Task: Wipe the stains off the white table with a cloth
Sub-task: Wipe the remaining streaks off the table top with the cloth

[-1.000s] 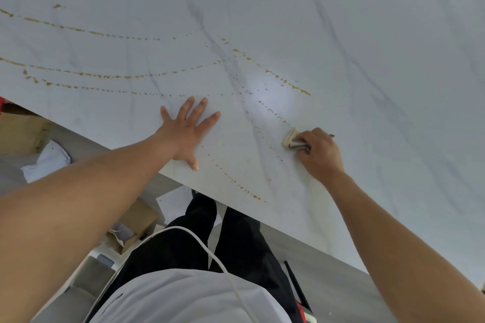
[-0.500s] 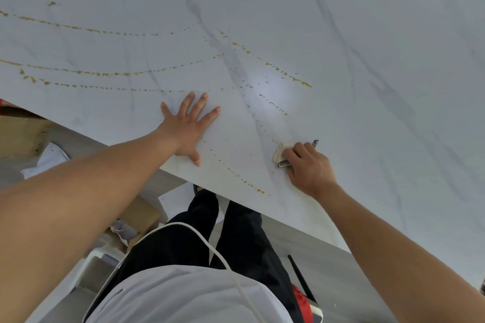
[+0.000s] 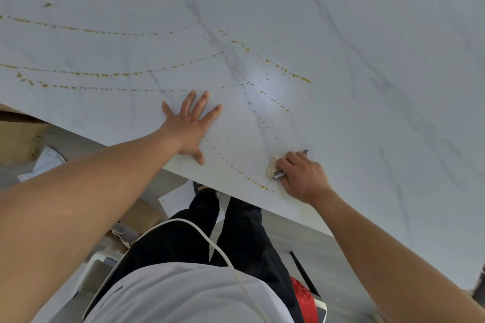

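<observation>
- Since the earlier frames the right hand has slid the small cream cloth with a dark checked edge nearer the near edge of the white, grey-veined tabletop, closer to the end of a dotted stain trail. The left hand has kept its place.
- At the far left, below the tabletop's near edge, a brown cardboard box sits on the floor, with a crumpled white sheet just right of it.
- Yellow-brown stains run in long curved dotted lines across the left half of the tabletop towards its centre.
- The left hand lies palm-down close to the near edge, its fingers straight and spread apart, holding nothing.
- Between the hands a shorter dotted stain trail runs to the near edge and ends just left of the cloth.
- The cloth lies on the tabletop by the near edge under the right hand, whose curled fingers are clamped on it. Its cream end sticks out to the left.
- Near the bottom, a white cable crosses black trousers, and a red object lies to their right.
</observation>
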Available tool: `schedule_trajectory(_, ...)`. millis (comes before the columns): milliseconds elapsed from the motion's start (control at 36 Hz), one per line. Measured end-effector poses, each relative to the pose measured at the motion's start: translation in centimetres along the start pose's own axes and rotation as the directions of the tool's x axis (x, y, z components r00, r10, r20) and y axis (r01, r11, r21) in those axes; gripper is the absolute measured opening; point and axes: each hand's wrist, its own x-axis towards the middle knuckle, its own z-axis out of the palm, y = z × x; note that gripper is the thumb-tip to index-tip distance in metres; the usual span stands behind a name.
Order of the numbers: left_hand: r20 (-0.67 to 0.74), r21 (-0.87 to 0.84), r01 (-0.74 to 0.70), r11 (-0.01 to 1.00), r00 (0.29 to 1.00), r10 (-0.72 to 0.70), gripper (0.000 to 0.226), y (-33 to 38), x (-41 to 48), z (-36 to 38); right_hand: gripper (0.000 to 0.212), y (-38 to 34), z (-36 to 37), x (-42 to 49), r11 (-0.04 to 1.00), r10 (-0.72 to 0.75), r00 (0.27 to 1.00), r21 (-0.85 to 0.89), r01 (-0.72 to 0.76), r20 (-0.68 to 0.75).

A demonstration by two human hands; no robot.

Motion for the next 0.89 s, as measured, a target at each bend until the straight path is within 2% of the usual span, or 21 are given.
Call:
schedule_trajectory(56, -0.003, -0.004, -0.001, 1.0, 1.0, 0.001, 0.157, -0.1, 0.0, 0.0, 0.017, 0.2, -0.7, 1.3, 0.981, 0.189, 0.982, 0.051, -0.189, -0.01)
schedule_trajectory(111, -0.004, -0.004, -0.004, 1.0, 1.0, 0.004, 0.157, -0.1, 0.0, 0.1, 0.021, 0.0, -0.9, 2.1, 0.909, 0.403, 0.914, 0.141, -0.392, -0.054)
schedule_trajectory(167, -0.004, -0.003, -0.004, 1.0, 1.0, 0.004, 0.157, -0.1, 0.0, 0.1, 0.025, -1.0, -0.5, 1.8, 0.875, 0.477, 0.873, 0.15, -0.461, -0.102)
schedule_trajectory(222, -0.004, -0.008, -0.008, 1.0, 1.0, 0.008, 0.158, -0.1, 0.0, 0.1, 0.021, -2.3, 0.6, 0.4, 0.917, 0.395, 0.91, 0.107, -0.384, -0.126)
schedule_trajectory(278, -0.004, -0.015, -0.01, 1.0, 1.0, 0.009, 0.159, -0.2, 0.0, 0.1, 0.015, -3.2, 1.5, -1.3, 0.978, 0.207, 0.974, 0.052, -0.203, -0.089)
schedule_trajectory(333, -0.006, -0.009, -0.012, 1.0, 1.0, 0.012, 0.159, -0.3, -0.1, 0.2, 0.015, -3.0, 1.7, -1.9, 0.999, 0.048, 0.999, 0.013, -0.048, -0.026)
schedule_trajectory(361, -0.005, -0.011, -0.011, 1.0, 1.0, 0.011, 0.159, -0.2, 0.0, 0.1, 0.017, -2.6, 1.6, -1.7, 1.0, 0.015, 1.0, -0.001, -0.015, -0.014)
schedule_trajectory(417, -0.005, -0.02, -0.012, 1.0, 1.0, 0.012, 0.158, -0.2, 0.0, 0.2, 0.017, -2.0, 1.1, -0.8, 0.998, 0.064, 0.997, -0.005, -0.064, -0.034)
schedule_trajectory(444, -0.007, -0.023, -0.013, 1.0, 1.0, 0.013, 0.158, -0.2, 0.0, 0.3, 0.016, -1.9, 0.9, -0.2, 0.989, 0.151, 0.987, 0.012, -0.15, -0.056)
schedule_trajectory(500, -0.006, -0.027, -0.011, 1.0, 1.0, 0.011, 0.158, -0.2, 0.1, 0.3, 0.017, -1.9, 0.5, 0.8, 0.925, 0.375, 0.923, 0.095, -0.367, -0.085)
schedule_trajectory(556, -0.008, -0.026, -0.009, 1.0, 1.0, 0.009, 0.158, -0.3, 0.2, 0.4, 0.022, -2.8, 0.6, 0.8, 0.859, 0.503, 0.859, 0.166, -0.485, -0.091)
schedule_trajectory(611, -0.011, -0.019, -0.009, 1.0, 1.0, 0.009, 0.159, -0.2, 0.2, 0.4, 0.022, -4.3, 1.4, -0.4, 0.881, 0.467, 0.88, 0.134, -0.454, -0.085)
schedule_trajectory(694, -0.017, -0.011, -0.012, 1.0, 1.0, 0.011, 0.159, -0.2, 0.2, 0.4, 0.018, -6.2, 2.6, -3.4, 0.962, 0.263, 0.964, 0.084, -0.259, -0.035)
schedule_trajectory(750, -0.027, 0.003, -0.008, 1.0, 1.0, 0.008, 0.159, -0.2, 0.1, 0.5, 0.021, -6.5, 2.9, -4.3, 0.985, 0.16, 0.987, 0.067, -0.16, 0.014)
schedule_trajectory(806, -0.034, 0.016, 0.001, 1.0, 0.999, -0.001, 0.159, -0.1, 0.1, 0.4, 0.023, -6.0, 2.5, -3.4, 0.982, 0.174, 0.985, 0.069, -0.175, 0.015)
schedule_trajectory(889, -0.031, 0.015, -0.005, 1.0, 1.0, 0.005, 0.159, -0.1, 0.2, 0.5, 0.019, -4.6, 1.3, -0.7, 0.938, 0.338, 0.94, 0.098, -0.333, -0.042)
